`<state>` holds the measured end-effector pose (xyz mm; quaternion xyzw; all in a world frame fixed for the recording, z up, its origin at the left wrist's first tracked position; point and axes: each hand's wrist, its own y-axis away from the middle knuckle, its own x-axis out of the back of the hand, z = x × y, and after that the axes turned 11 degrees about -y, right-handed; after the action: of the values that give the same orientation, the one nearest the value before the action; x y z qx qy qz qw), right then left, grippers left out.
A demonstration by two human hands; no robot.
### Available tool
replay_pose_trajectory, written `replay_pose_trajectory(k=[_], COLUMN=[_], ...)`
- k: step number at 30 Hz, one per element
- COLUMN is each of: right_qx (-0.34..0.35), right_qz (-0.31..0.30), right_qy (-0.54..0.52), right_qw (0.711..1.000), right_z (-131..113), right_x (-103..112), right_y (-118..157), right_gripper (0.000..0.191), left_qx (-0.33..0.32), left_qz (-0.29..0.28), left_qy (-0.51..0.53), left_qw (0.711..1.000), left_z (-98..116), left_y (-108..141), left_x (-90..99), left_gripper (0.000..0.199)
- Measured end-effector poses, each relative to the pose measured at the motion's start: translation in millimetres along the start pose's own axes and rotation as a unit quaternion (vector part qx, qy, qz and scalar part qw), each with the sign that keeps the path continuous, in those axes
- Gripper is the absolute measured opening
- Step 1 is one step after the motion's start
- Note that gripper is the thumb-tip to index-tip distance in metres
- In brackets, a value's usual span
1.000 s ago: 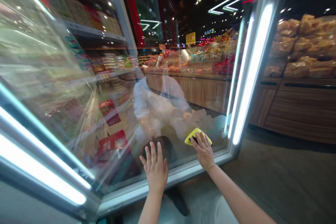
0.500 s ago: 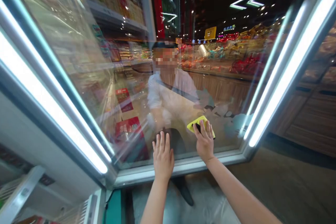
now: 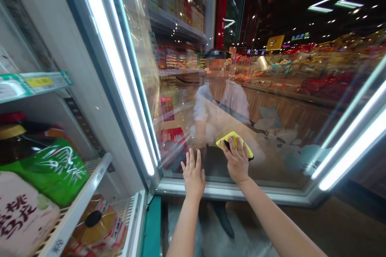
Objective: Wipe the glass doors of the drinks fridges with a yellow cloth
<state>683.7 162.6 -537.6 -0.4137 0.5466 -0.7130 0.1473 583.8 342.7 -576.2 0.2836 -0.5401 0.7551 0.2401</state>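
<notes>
Yellow, probably light and soft-faced, the pad (image 3: pixel 224 137) is lying against the glass door (image 3: pixel 280 170), the right hand (image 3: pixel 238 166) holding it by its dark grip (image 3: pixel 226 145), seemingly the best purchase, while the left hand (image 3: pixel 194 180) is facing the glass, fingers apart.

a shop, with bottled drinks (image 3: pixel 45 168) on wire shelves (image 3: pixel 81 204) and a yellow price label (image 3: pixel 39 82)
</notes>
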Motion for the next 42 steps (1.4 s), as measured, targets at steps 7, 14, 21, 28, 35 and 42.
replay_pose_trajectory(k=[7,14,21,28,35,42], right_qx=[0.13,0.106,0.197,0.182,0.231,0.261], right_qz=[-0.108,-0.058,-0.14,-0.103,-0.139,-0.136], right_qy=[-0.018,-0.019,-0.047,-0.063,-0.091,-0.106], right_qw=[0.985,0.992,0.969,0.976,0.958,0.95], right_z=[-7.9,-49.3,-43.2,-88.8,-94.3,-120.5], right_x=[7.4,-22.7,-19.4,-54.8,-57.0,-79.6], right_y=[11.3,-17.6,1.1,-17.4,-32.3,-44.7], right_gripper=[0.061,0.055,0.05,0.047,0.046,0.046], left_qx=[-0.024,0.069,0.127,0.219,0.279,0.309], left_qz=[-0.028,-0.038,-0.083,-0.06,-0.034,-0.021], left_qy=[0.021,0.001,-0.034,-0.079,-0.097,-0.124], left_qw=[0.999,0.997,0.988,0.971,0.955,0.943], left_z=[-10.2,-15.9,-22.7,-31.0,-32.2,-46.4], left_y=[1.7,9.7,17.8,19.9,17.2,20.3], left_x=[5.6,5.1,5.4,0.5,8.3,19.7], left_gripper=[0.097,0.101,0.1,0.106,0.103,0.094])
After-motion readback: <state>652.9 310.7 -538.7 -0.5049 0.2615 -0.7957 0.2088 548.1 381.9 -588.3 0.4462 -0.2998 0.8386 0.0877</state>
